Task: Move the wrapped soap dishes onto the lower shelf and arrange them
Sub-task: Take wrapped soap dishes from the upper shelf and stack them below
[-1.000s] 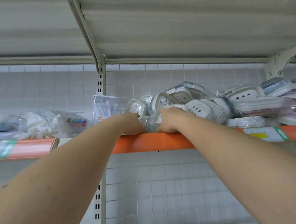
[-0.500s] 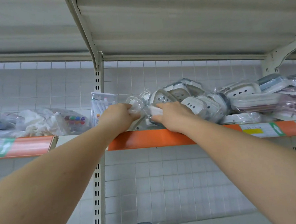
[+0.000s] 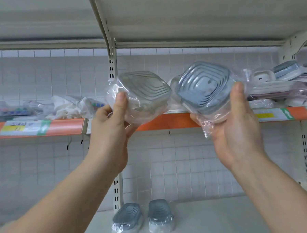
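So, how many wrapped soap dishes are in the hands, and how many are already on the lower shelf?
Plastic-wrapped grey-lidded soap dish in left hand: 1
Plastic-wrapped blue-grey-lidded soap dish in right hand: 1
Wrapped blue-grey soap dishes on white lower shelf: 2
Total: 4

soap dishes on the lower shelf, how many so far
2: a left wrapped dish and a right wrapped dish, side by side at the front of the lower shelf; none look hidden.

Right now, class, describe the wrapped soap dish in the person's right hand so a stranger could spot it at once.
Find the orange-edged upper shelf. In front of it the right hand holds a clear-wrapped soap dish with a blue-grey ridged lid. The left hand holds a paler grey wrapped dish; this one is bluer and tilted toward the camera.
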The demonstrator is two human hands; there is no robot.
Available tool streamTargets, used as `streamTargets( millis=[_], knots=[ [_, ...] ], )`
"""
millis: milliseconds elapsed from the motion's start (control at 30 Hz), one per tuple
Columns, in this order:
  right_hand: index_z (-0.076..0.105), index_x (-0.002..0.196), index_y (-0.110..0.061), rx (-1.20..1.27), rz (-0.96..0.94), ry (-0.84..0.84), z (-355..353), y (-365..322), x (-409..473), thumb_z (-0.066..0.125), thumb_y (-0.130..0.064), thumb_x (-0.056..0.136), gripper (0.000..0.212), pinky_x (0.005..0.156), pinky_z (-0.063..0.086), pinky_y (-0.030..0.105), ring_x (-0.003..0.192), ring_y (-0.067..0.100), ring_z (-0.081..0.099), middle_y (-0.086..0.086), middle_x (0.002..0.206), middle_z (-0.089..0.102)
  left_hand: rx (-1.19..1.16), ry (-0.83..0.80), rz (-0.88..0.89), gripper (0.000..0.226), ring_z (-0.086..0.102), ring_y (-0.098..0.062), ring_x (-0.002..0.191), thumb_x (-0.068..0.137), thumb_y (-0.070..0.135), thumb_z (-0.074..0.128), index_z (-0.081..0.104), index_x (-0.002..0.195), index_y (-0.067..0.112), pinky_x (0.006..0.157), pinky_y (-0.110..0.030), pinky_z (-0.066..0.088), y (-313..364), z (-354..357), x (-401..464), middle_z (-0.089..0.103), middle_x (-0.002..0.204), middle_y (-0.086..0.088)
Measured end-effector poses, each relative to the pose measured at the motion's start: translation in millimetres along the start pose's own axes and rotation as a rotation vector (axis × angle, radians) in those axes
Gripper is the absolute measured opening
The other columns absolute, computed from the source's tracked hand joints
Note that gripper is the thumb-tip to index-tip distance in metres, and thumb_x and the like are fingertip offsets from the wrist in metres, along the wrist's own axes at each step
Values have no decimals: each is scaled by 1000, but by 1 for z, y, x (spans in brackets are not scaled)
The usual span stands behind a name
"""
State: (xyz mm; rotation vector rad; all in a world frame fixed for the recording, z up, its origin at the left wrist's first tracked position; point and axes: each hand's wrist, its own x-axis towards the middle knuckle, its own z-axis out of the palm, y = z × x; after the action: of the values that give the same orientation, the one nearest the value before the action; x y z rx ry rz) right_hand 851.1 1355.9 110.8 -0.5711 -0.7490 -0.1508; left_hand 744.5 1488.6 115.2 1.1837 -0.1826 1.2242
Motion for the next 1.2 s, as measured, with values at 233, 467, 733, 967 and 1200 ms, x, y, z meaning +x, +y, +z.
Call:
streamTargets(
  millis=[233,467,733,967,1200],
  knots=[
    [40,140,-25,-135,-20,-123,-63,14,-116,54,-67,71,82,89,51,47,122,23,54,0,135,55,108,-32,-59,39,69,-14,75,59,52,79,64,80,24,64,-20,55,-17,-71,-104,72,84,-5],
    [63,107,-35,-472,480,157,-110,96,-169,46,-70,81,47,106,37,49,115,19,57,-5,120,64,123,229,-454,39,71,-18,72,76,34,62,53,97,3,59,-18,55,-82,-128,-146,71,82,-8],
    [34,141,-13,-667,742,202,-118,152,-179,53,-20,95,50,67,56,37,66,17,63,3,93,62,339,472,-773,38,59,-21,63,88,25,63,46,111,0,58,-26,49,-142,-161,-145,57,84,-16],
    [38,140,-19,-1389,640,-208,-140,147,-162,59,-18,87,56,102,34,27,119,23,46,11,142,28,1106,88,-815,86,52,-31,109,71,44,75,32,138,11,94,-40,47,-142,-183,-138,35,133,-15],
    [18,147,-35,-1618,474,-771,-116,167,-163,46,-65,83,75,113,16,49,145,26,-5,1,157,1,1436,-342,-453,109,10,-26,141,47,84,32,24,144,34,114,-44,19,-147,-177,-128,7,154,-3]
  ],
)
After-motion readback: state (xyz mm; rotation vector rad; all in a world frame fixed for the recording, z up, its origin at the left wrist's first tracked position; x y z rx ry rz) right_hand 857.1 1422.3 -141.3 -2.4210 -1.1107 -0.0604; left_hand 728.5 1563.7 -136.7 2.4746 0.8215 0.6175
